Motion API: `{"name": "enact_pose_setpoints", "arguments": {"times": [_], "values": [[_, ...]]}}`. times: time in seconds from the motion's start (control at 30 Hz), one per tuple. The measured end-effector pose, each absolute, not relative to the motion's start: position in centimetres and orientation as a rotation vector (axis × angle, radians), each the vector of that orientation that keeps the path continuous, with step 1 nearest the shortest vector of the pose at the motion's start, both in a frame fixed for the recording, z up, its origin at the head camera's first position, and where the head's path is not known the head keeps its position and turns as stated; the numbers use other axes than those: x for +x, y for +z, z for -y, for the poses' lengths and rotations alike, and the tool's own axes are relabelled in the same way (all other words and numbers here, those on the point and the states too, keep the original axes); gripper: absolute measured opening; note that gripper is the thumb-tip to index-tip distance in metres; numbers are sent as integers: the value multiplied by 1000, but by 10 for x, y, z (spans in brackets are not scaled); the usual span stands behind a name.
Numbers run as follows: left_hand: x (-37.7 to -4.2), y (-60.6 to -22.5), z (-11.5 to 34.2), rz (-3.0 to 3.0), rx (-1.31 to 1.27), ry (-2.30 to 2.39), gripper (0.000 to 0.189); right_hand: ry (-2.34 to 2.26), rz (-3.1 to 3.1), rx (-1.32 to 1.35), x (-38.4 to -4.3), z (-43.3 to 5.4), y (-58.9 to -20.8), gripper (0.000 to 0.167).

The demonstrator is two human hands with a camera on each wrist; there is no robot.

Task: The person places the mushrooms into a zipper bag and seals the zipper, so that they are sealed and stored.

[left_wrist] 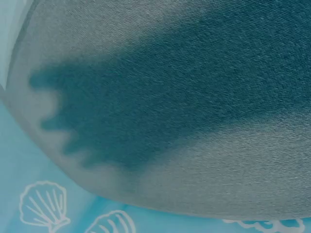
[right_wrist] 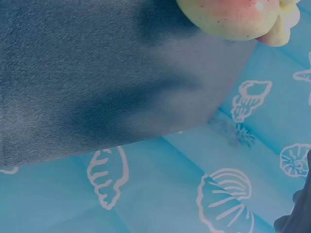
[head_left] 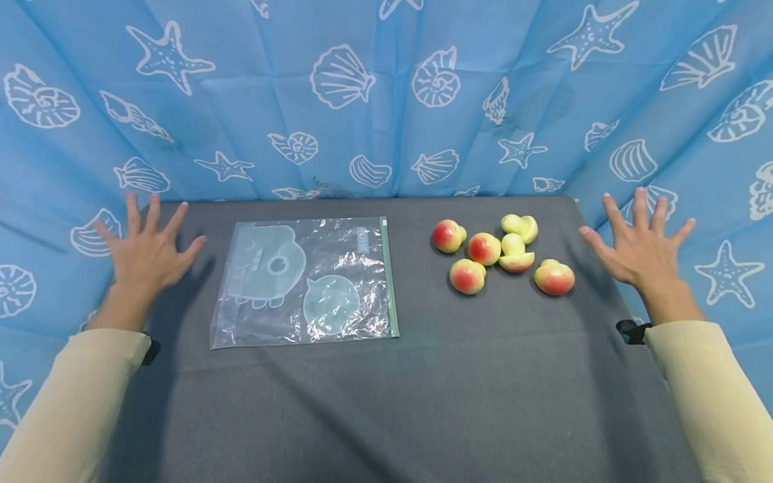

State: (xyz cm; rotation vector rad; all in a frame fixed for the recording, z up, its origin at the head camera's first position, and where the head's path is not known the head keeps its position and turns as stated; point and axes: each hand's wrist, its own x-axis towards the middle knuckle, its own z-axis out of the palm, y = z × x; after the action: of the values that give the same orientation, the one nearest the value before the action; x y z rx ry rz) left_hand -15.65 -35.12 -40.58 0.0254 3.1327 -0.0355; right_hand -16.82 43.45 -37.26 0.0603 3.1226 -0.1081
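Note:
My left hand (head_left: pixel 147 251) hovers over the table's left edge, fingers spread wide, holding nothing. Over the right edge my right hand (head_left: pixel 646 248) is spread the same way, also holding nothing. A clear zip bag (head_left: pixel 338 258) lies flat nearest the left hand, with cartoon prints and a green zip strip (head_left: pixel 389 282) along its right side. Several red-and-yellow, peach-like fruits (head_left: pixel 468 276) sit loosely grouped right of it. One fruit (head_left: pixel 554 278) is closest to the right hand; a fruit (right_wrist: pixel 233 17) also shows in the right wrist view. Only the left hand's shadow appears in the left wrist view.
A dark grey cloth (head_left: pixel 423 402) covers the table. Blue curtains (head_left: pixel 386 100) with white shell and starfish prints hang behind it and along both sides. At the right wrist view's lower right corner is a dark shape (right_wrist: pixel 299 211) that I cannot identify.

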Motion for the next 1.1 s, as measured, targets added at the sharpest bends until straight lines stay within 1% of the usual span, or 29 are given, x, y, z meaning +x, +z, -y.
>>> {"name": "enact_pose_setpoints", "arguments": {"times": [0.47, 0.8, 1.1], "values": [[-159, -408, 326, -3231, 210, -8, 73, -85, -3133, -23, -172, -415, -368, 87], [-162, -407, 308, -3233, 312, -22, 75, -92, -3157, -131, -173, -403, -369, 81], [-161, -406, 288, -3254, 436, -58, 77, -98, -3177, -250, -173, -385, -361, 77]]}}
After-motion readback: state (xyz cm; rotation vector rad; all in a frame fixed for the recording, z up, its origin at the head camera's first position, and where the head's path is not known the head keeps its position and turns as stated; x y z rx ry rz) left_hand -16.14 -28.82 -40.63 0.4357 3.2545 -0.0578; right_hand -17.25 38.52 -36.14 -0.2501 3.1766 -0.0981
